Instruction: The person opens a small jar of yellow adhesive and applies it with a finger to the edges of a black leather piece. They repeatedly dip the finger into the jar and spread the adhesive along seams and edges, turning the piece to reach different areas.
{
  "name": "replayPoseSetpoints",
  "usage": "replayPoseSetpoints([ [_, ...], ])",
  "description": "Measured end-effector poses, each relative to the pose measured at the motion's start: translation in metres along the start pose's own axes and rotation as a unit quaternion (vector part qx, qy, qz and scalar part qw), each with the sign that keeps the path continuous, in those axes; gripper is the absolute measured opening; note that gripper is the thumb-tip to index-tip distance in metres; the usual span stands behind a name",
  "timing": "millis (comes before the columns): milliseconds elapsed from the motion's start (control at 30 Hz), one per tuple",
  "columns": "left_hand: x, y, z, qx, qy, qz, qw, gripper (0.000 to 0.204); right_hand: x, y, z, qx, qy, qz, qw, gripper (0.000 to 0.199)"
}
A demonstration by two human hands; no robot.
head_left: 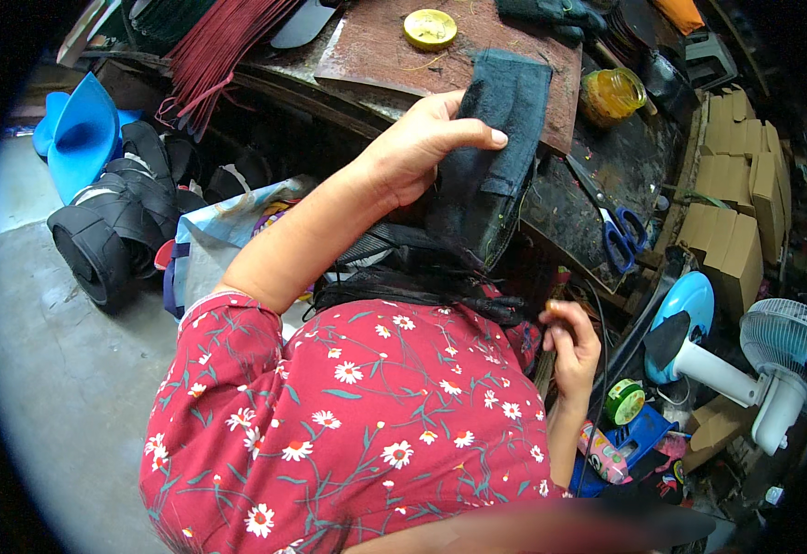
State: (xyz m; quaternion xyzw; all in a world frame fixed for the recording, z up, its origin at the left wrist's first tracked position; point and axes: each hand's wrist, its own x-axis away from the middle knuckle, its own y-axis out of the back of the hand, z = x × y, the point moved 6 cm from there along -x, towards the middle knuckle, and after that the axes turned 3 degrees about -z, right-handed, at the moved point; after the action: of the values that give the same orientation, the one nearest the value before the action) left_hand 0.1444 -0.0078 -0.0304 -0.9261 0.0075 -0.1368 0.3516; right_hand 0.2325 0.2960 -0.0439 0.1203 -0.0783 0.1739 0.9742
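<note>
My left hand (440,143) is closed around a dark blue-black fabric piece (514,92), with the thumb lying on its face. The piece looks like a stitched shoe upper: a broad flat panel above and a blacker, curved part (477,222) below. Loose threads trail from its edge. Lower down, at my right side, my right hand (571,351) is held with curled fingers, the thumb near the fingertips; whatever it may pinch is too small to make out. Black material (403,286) lies across my lap beneath the fabric piece.
A brown board (376,55) on the bench bears a yellow lid (430,30). Right of it are a jar of amber glue (612,96) and blue-handled scissors (620,231). Cardboard boxes (722,240) and a fan (777,342) stand at right. Black soles (108,231) lie at left.
</note>
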Motion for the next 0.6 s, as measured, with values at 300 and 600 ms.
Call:
replayPoseSetpoints([
  [300,-0.006,-0.018,0.0,-0.04,0.001,0.004,0.999,0.033,0.033,0.162,-0.012,0.356,-0.184,-0.167,0.901,0.033],
  [600,-0.009,-0.042,-0.002,-0.047,-0.02,0.073,0.996,0.042,-0.119,0.04,0.136,0.073,0.178,0.015,0.981,0.049],
])
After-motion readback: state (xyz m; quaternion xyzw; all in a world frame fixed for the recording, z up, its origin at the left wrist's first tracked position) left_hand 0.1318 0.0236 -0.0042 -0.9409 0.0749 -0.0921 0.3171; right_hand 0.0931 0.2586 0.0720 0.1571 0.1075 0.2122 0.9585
